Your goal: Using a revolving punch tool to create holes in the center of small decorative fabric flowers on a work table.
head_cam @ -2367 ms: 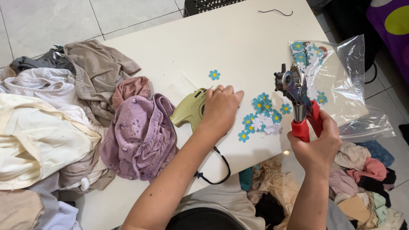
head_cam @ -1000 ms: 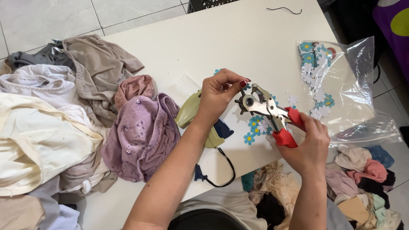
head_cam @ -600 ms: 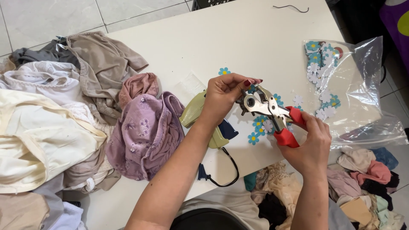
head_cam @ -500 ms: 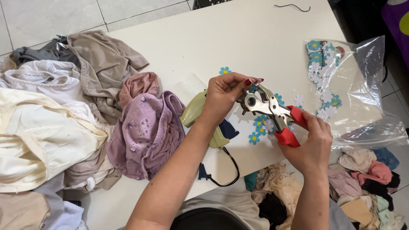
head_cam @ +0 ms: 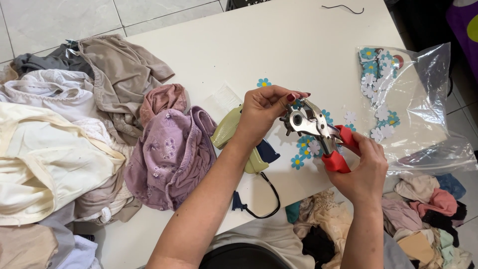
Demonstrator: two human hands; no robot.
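My right hand [head_cam: 362,172] grips the red-handled punch pliers [head_cam: 318,132]; my left fingers [head_cam: 279,99] pinch its wheel (paper flowers [head_cam: 304,147] beneath), clothes [head_cam: 169,154] crowding the table's [head_cam: 279,45] left edge.

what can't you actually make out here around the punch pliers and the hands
Head view only:
- What the left hand pinches at the punch pliers: hidden by its fingertips.
- Pliers' lower handle: wrapped by the right hand.
- Pale green tool: partly under the left forearm.
- Flowers in the clear bag: glare blurs their count.
- Cloth pile: cut off at the left edge.
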